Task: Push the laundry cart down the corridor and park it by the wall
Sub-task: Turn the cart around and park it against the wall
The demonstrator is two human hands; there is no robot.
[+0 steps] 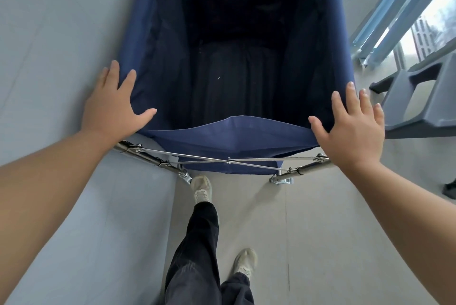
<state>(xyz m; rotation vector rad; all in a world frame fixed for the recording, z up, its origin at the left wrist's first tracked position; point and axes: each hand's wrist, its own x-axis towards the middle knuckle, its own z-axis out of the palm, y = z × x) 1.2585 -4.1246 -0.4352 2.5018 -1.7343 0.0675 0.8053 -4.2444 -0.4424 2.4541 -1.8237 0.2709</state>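
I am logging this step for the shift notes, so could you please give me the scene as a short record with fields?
cart: blue fabric laundry cart on a folding metal frame
contents: dark inside, cannot tell
left hand: flat on the near left corner of the rim, fingers spread
right hand: flat on the near right corner, fingers spread
wall: close along the cart's left side
right side: grey plastic stand, window
feet: mid-step behind the cart

Laundry cart [229,137] straight ahead, wall [49,33] touching or just beside its left side, left hand [113,110] on its near left corner, right hand [352,127] on its near right corner, bench [419,97] and window [431,21] to the right, feet on the floor [320,230] behind the cart
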